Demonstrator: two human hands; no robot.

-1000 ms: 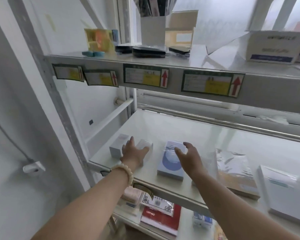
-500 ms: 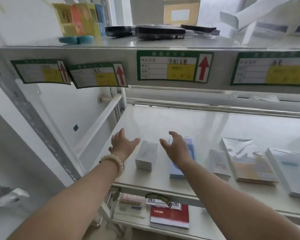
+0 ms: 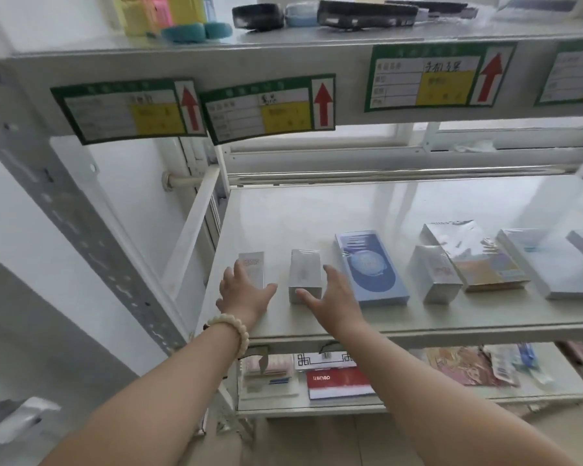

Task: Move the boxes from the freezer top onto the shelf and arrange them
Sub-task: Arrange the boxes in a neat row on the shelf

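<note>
**Spacing the two small boxes at the left end of the shelf**

Looking at the middle shelf, I see the change of the last second: my hands no longer rest on the boxes. A second ago my left hand lay over the two small ones, which sat close together; now they stand apart with a clear gap between them. The small white box is at the far left, the silver box just right of it, both near the front edge.

My left hand is spread open, holding nothing, its fingertips at the near end of the white box. My right hand is also open and empty, thumb close to the silver box's near face; I cannot tell whether it touches.

I judge that these two are placed and only need squaring up, so the arranging is well along.

To the right the row continues: the flat blue box, a second silver box, a foil-wrapped box just beside it, then a broad white box with another running out of view. The freezer top is not in view, so I cannot say what remains there.

The upper shelf with its arrow labels hangs low over my reach, and the left upright stands close to my left arm. The far half of the shelf is bare.
</note>
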